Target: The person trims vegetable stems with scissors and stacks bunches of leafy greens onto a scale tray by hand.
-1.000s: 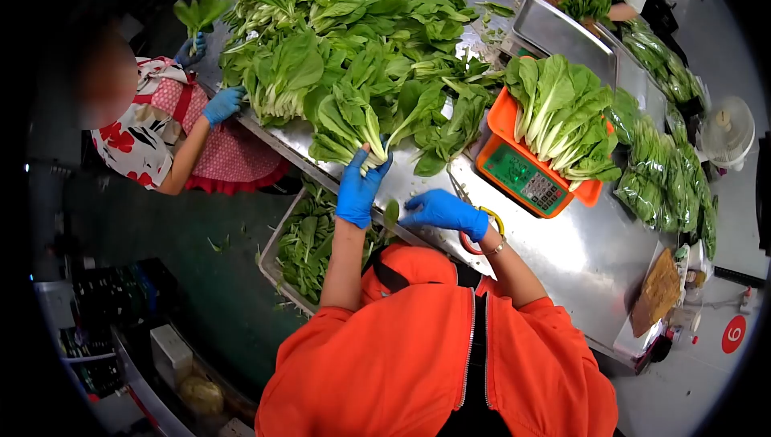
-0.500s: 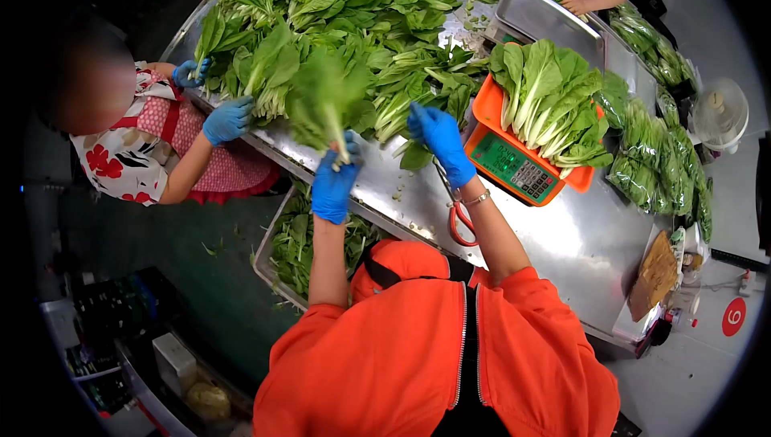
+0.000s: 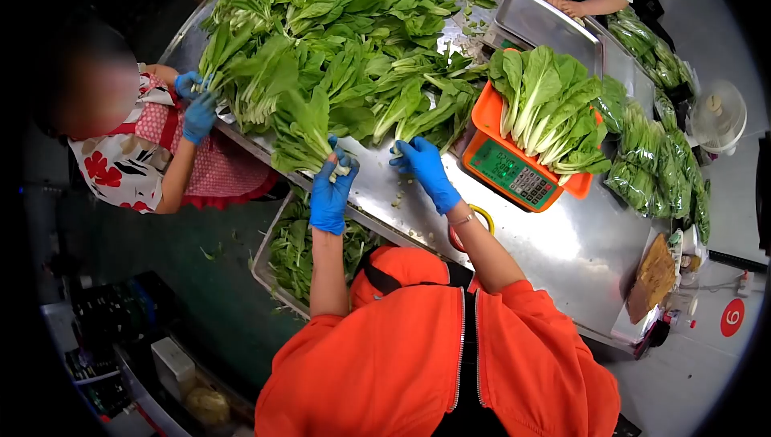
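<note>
My left hand (image 3: 331, 198), in a blue glove, is closed round the pale stem ends of a bunch of leafy greens (image 3: 303, 128). Its leaves point away from me over the metal table. To the right, my gloved right hand (image 3: 427, 170) pinches the white stem end of another leafy green (image 3: 408, 116) at the near edge of the pile (image 3: 321, 11). Scissors with a yellow and red handle (image 3: 484, 218) lie partly hidden under my right forearm. An orange scale (image 3: 514, 176) beside that hand carries a heap of greens (image 3: 546, 104).
A co-worker in blue gloves (image 3: 197, 116) handles greens on the left. Another person's hands (image 3: 562, 2) are at a metal tray (image 3: 530, 15) at the far right. Bagged greens (image 3: 650, 156) line the right edge. A crate of greens (image 3: 261, 256) stands below the table edge.
My left hand's bunch has dropped toward the table edge and tilted left. My right hand has come nearer and left, onto a stem end. The left co-worker's hands have drawn together.
</note>
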The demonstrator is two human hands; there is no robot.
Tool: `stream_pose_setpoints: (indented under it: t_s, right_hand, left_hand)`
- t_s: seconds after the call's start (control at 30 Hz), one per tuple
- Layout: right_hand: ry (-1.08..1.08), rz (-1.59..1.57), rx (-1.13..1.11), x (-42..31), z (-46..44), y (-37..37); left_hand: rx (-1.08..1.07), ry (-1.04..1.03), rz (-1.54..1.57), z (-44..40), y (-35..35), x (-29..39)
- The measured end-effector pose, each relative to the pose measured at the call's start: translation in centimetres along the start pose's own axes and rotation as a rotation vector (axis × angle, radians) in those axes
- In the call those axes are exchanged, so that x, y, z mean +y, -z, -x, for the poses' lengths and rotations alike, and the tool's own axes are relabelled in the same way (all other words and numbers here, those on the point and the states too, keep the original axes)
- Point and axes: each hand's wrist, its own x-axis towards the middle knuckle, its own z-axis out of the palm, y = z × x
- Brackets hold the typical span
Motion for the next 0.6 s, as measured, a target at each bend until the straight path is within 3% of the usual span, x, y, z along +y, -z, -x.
stream_pose_setpoints:
  t_s: [0.07, 0.13, 0.27, 0.4, 0.47, 0.53, 0.57, 0.6]
  right_hand:
    - [0.089, -0.172, -0.023, -0.1, 1.0, 0.8]
    - [0.14, -0.14, -0.022, -1.6, 2.6, 0.8]
    - [0.243, 0.089, 0.003, -1.4, 4.0, 1.0]
    - [0.313, 0.405, 0.077, -3.0, 5.9, -0.1]
    - [0.759, 0.761, 0.285, -2.1, 4.9, -0.4]
    - [0.759, 0.812, 0.259, -2.5, 5.5, -1.5]
    - [0.71, 0.904, 0.244, -2.6, 5.8, -2.1]
    - [0.663, 0.997, 0.231, -2.6, 5.9, -2.6]
  left_hand:
    - [0.09, 0.021, -0.134, -0.2, 0.7, -0.3]
    - [0.164, 0.02, -0.275, -0.4, -0.3, -1.2]
    - [0.278, 0.007, -0.518, 0.0, -1.9, -3.1]
    - [0.182, -0.002, -0.664, 1.0, -4.9, -4.2]
    - [0.147, 0.038, -0.575, 0.7, -3.9, -4.5]
    - [-0.036, -0.237, -1.323, 1.6, -1.2, -4.9]
    - [-0.027, -0.239, -1.331, 1.4, -0.2, -5.0]
    - [0.131, -0.089, -0.917, 0.7, -0.1, -5.1]
